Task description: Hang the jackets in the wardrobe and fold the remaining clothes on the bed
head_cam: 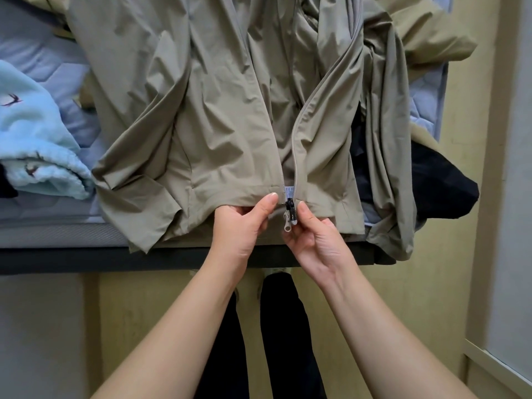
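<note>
A khaki zip-up jacket (207, 110) lies spread on the bed (43, 226), its hem hanging over the near edge and its front open in a V. My left hand (244, 223) pinches the left hem right beside the zipper's bottom end. My right hand (313, 237) grips the right hem at the dark zipper slider (289, 205), whose pale pull tab (287, 223) dangles between my hands. A light blue fleece garment (37, 145) lies bunched on the bed at the left. A black garment (437, 185) sits under the jacket's right sleeve.
The mattress is grey-blue and quilted, on a dark frame (86, 259). A tan cloth (431, 30) lies at the bed's far right corner. The yellowish floor (449, 254) runs along the right side, beside a pale wall panel (518, 197). My dark-trousered legs (276, 326) stand against the bed.
</note>
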`<state>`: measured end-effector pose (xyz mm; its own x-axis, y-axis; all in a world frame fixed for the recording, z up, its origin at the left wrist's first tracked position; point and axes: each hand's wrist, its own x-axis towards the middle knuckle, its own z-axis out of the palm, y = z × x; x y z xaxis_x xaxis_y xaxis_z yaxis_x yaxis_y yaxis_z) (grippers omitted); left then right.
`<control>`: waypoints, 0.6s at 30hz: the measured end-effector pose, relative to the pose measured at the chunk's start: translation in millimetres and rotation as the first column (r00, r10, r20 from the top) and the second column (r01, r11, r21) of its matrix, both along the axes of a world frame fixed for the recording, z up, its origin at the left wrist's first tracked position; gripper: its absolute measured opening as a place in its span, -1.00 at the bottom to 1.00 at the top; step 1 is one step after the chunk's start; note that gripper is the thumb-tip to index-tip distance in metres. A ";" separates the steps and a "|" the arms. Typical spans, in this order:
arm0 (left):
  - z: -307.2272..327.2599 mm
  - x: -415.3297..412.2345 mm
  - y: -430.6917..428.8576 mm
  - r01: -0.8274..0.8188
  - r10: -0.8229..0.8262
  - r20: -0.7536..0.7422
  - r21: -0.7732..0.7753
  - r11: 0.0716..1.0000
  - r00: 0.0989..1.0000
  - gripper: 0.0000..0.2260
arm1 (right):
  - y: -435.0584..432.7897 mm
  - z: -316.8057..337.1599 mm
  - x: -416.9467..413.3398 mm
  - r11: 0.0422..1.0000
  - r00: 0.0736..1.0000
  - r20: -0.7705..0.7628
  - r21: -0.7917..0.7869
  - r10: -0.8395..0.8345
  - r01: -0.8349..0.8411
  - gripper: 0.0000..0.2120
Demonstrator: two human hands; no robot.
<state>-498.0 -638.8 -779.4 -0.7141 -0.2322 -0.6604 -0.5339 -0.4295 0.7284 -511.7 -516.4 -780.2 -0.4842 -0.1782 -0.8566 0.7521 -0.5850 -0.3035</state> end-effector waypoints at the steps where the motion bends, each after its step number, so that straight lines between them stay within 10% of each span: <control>1: 1.8 0.0 1.4 -0.006 0.006 -0.017 -0.013 1.000 1.000 -0.85 | -0.7 0.7 1.1 1.000 1.000 -0.009 0.000 -0.001 0.001 -0.89; 18: 14.5 1.2 9.6 0.041 -0.049 -0.017 -0.309 0.950 0.999 -0.91 | -13.7 11.4 9.6 0.985 0.988 -0.037 0.084 -0.151 0.153 -0.94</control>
